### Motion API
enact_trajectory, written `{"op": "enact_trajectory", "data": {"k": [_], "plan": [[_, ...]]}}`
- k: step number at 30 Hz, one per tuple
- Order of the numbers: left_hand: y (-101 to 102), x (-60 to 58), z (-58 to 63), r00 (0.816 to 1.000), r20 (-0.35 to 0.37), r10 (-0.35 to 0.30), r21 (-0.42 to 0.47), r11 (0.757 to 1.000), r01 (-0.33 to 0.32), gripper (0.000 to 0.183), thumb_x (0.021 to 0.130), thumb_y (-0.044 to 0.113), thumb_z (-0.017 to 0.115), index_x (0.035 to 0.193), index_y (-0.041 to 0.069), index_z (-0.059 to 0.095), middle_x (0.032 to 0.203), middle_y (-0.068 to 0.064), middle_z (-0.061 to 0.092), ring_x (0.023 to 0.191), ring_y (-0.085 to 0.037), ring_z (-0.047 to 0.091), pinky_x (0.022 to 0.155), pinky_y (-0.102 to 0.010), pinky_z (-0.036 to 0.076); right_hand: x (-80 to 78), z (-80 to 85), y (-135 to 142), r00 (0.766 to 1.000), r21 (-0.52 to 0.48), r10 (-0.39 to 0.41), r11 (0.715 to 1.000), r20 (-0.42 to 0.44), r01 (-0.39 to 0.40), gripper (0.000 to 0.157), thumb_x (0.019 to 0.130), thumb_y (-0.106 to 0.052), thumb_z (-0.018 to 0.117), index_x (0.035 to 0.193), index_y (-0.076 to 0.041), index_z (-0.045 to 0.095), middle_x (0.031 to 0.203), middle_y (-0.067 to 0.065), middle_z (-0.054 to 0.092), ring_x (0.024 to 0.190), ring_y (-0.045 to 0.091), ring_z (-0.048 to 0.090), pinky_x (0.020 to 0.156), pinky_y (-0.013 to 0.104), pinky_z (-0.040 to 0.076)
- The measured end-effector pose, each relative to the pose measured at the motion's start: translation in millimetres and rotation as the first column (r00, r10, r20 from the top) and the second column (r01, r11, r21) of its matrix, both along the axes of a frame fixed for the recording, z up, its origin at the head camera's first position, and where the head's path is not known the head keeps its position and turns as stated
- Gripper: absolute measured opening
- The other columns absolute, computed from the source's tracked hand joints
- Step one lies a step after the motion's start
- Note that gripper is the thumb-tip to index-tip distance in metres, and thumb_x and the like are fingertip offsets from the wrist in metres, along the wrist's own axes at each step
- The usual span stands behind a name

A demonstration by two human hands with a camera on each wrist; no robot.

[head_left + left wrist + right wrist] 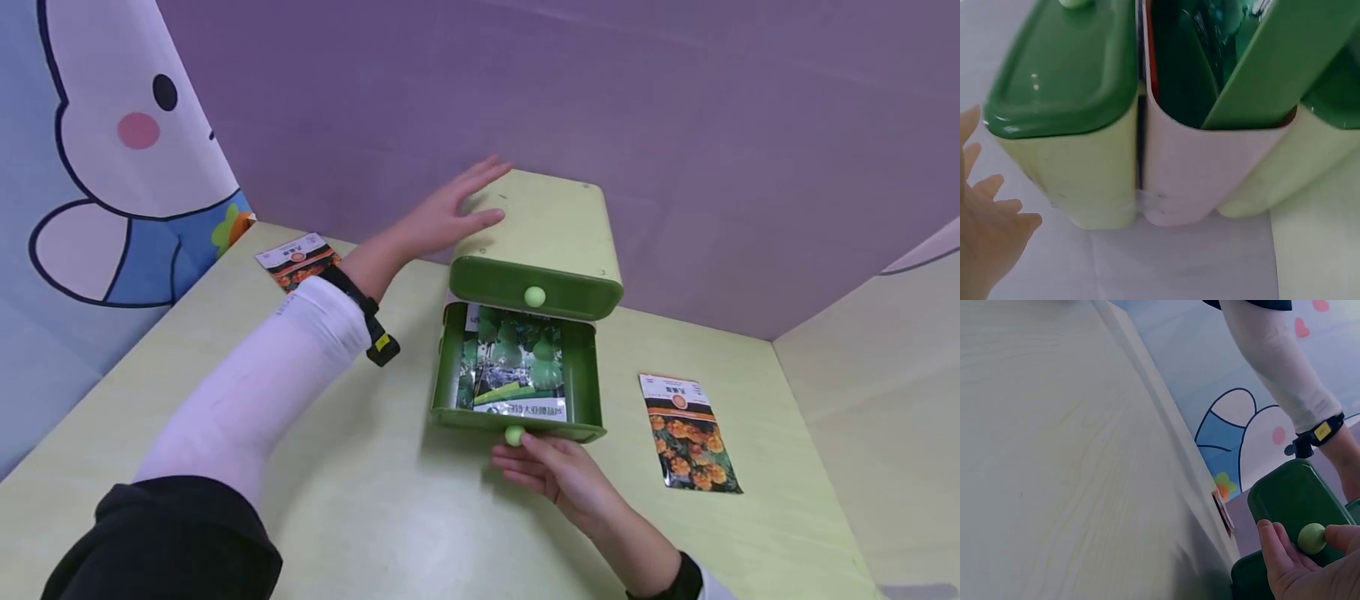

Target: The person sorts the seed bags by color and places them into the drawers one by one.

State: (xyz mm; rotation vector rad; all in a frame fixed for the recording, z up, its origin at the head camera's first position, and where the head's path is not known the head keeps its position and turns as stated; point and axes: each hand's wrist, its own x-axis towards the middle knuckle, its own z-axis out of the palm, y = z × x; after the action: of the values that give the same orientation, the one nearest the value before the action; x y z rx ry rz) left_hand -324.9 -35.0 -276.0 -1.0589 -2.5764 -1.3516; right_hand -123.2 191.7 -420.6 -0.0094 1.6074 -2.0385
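A small stacked drawer unit (pixel 543 217) with a pale yellow top stands against the purple backdrop. Its middle drawer (pixel 587 375) is pulled out, showing seed packets (pixel 517 358) with green gourd pictures inside. My right hand (pixel 562 483) pinches the round light green knob (pixel 514 436) of this drawer, thumb on one side and fingers on the other. My left hand (pixel 446 218) is spread at the unit's upper left side, its fingers straight. The top drawer (pixel 1066 69) is closed. The left wrist view shows a pink tier (pixel 1204 169) around the opened drawer.
A seed packet with orange flowers (pixel 690 433) lies on the wood-grain table (pixel 360 517) to the right of the unit. Another orange-flower packet (pixel 296 257) lies at the back left, partly behind my left wrist. A cartoon-printed backdrop (pixel 112 167) rises at the left.
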Motion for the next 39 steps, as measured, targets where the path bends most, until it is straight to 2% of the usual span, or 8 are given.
{"op": "enact_trajectory", "data": {"k": [6,13,20,23,28,36,39], "plan": [[9.8,-18.4,-0.3,0.999,-0.017,-0.042,-0.148,0.988,0.039,0.066,0.093,0.038,0.051,0.148,0.026,0.018,0.158,-0.005,-0.002,0.139,-0.020,-0.013,0.113,-0.055,0.000,-2.2,0.0,0.9,1.000,-0.005,-0.007,1.000,0.000,0.007,0.050,0.095,-0.016,0.050,0.126,0.021,0.035,0.113,0.024,0.064,0.102,0.028,0.062,0.085,0.030,0.054],[22.5,-21.7,-2.6,0.999,-0.011,-0.049,-0.197,0.979,0.046,0.067,0.091,0.039,0.053,0.148,0.027,0.020,0.158,-0.002,0.003,0.140,-0.018,-0.005,0.113,-0.053,0.009,-1.8,-2.2,2.2,1.000,-0.009,-0.003,1.000,0.008,0.003,0.050,0.095,-0.015,0.050,0.125,0.021,0.035,0.113,0.025,0.064,0.101,0.028,0.062,0.085,0.029,0.054],[27.1,-26.1,-2.4,0.993,-0.074,-0.094,-0.287,0.955,0.069,0.066,0.092,0.041,0.050,0.148,0.022,0.021,0.157,-0.007,0.005,0.140,-0.024,-0.005,0.113,-0.054,0.004,-3.1,-2.1,3.3,1.000,-0.006,-0.002,1.000,-0.002,0.002,0.049,0.095,-0.016,0.051,0.125,0.020,0.036,0.111,0.023,0.066,0.100,0.028,0.063,0.084,0.028,0.054],[27.2,-27.7,-2.9,0.991,-0.085,-0.104,-0.356,0.932,0.068,0.065,0.094,0.043,0.047,0.149,0.021,0.019,0.157,-0.009,0.004,0.140,-0.027,-0.007,0.113,-0.054,0.000,-2.5,-1.5,3.4,1.000,-0.004,-0.003,1.000,0.002,0.003,0.048,0.095,-0.016,0.051,0.124,0.019,0.037,0.111,0.024,0.065,0.100,0.028,0.063,0.084,0.029,0.054],[28.3,-29.5,-3.3,0.987,-0.114,-0.114,-0.474,0.879,0.047,0.065,0.095,0.048,0.039,0.149,0.021,0.015,0.157,-0.009,0.002,0.140,-0.027,-0.007,0.114,-0.049,-0.005,-1.9,-0.5,3.2,1.000,-0.004,-0.003,1.000,0.005,0.003,0.044,0.095,-0.015,0.051,0.123,0.017,0.039,0.111,0.023,0.065,0.100,0.028,0.063,0.085,0.030,0.054],[31.5,-28.7,1.2,0.980,-0.149,-0.131,-0.621,0.784,0.011,0.062,0.097,0.052,0.028,0.149,0.023,0.013,0.157,-0.006,0.002,0.140,-0.027,-0.007,0.115,-0.046,-0.006,-2.6,0.9,3.8,1.000,0.013,-0.012,1.000,0.000,0.012,0.046,0.095,-0.016,0.051,0.123,0.018,0.039,0.112,0.023,0.065,0.100,0.028,0.062,0.087,0.033,0.053],[32.4,-27.1,2.4,0.979,-0.149,-0.139,-0.648,0.762,0.009,0.060,0.098,0.051,0.027,0.149,0.023,0.014,0.157,-0.006,0.003,0.140,-0.027,-0.005,0.115,-0.047,-0.005,-2.1,2.0,4.1,1.000,0.016,-0.021,1.000,0.006,0.021,0.045,0.094,-0.016,0.051,0.123,0.017,0.041,0.109,0.020,0.067,0.099,0.028,0.063,0.086,0.032,0.053]]}}
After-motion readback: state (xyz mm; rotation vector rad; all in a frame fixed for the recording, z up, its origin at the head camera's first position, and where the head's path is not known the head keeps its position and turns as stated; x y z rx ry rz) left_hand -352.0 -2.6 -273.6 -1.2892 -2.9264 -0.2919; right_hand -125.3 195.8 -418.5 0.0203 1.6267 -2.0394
